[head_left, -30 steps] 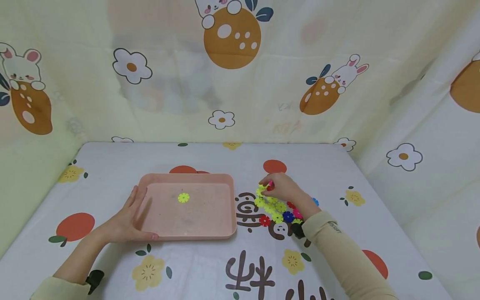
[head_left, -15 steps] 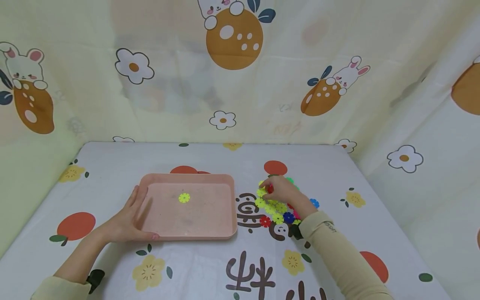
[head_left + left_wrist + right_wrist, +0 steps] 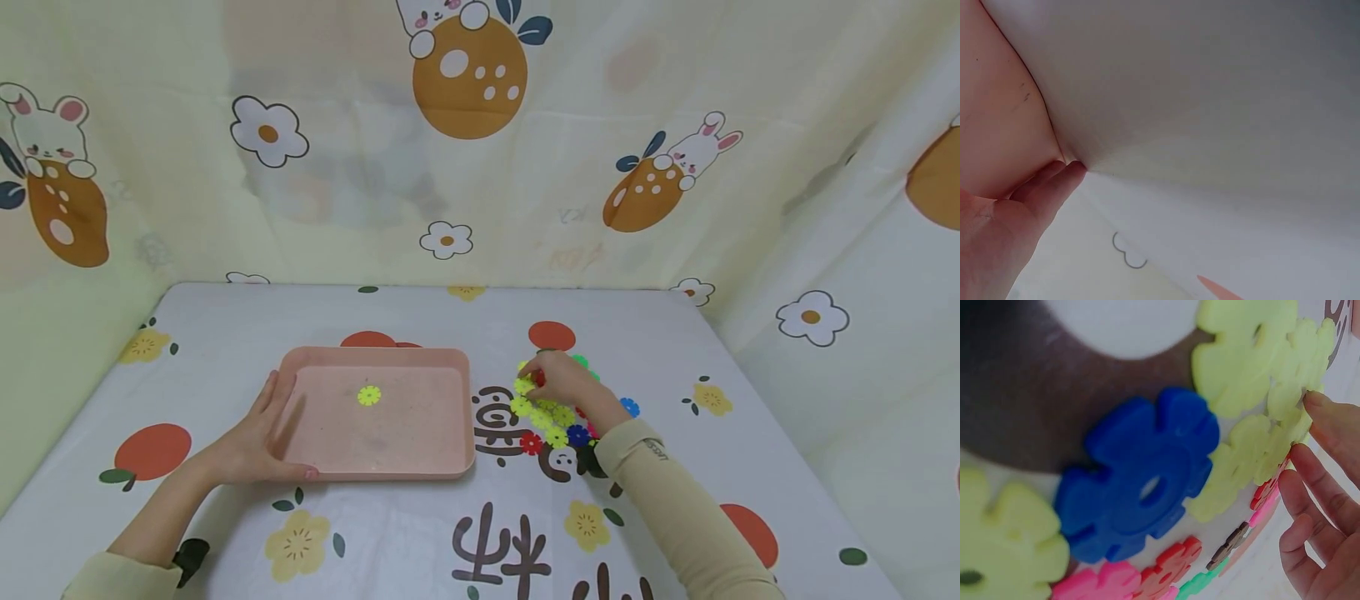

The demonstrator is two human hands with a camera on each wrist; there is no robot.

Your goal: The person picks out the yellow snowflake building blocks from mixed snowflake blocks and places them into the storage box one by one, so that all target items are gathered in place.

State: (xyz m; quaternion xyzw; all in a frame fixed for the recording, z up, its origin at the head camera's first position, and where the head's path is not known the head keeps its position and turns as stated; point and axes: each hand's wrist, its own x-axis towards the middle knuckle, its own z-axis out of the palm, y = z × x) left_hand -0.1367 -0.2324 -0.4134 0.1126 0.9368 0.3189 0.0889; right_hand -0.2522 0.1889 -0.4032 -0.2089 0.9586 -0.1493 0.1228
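A pink rectangular tray (image 3: 427, 442) lies on the table with one yellow snowflake building disc (image 3: 369, 395) inside. My left hand (image 3: 243, 437) rests against the tray's left side, fingers straight along the outer wall and thumb at the near edge. To the tray's right, my right hand (image 3: 566, 383) reaches down into a pile of slotted snowflake discs. In the right wrist view, its thumb and index finger pinch at a yellow disc (image 3: 1300, 422) on the pile's far side; the other fingers are bent. A dark blue disc (image 3: 1141, 481) lies closer to that camera.
Red discs (image 3: 530, 442), a light blue disc (image 3: 630, 407) and green discs (image 3: 581, 362) lie around the yellow ones. The white tablecloth (image 3: 390, 542) is printed with fruit, flowers and characters. A patterned curtain (image 3: 337, 208) hangs behind the table.
My right hand has lowered slightly at the pile, and green discs behind it have come into view. The left hand and the tray stay in place.
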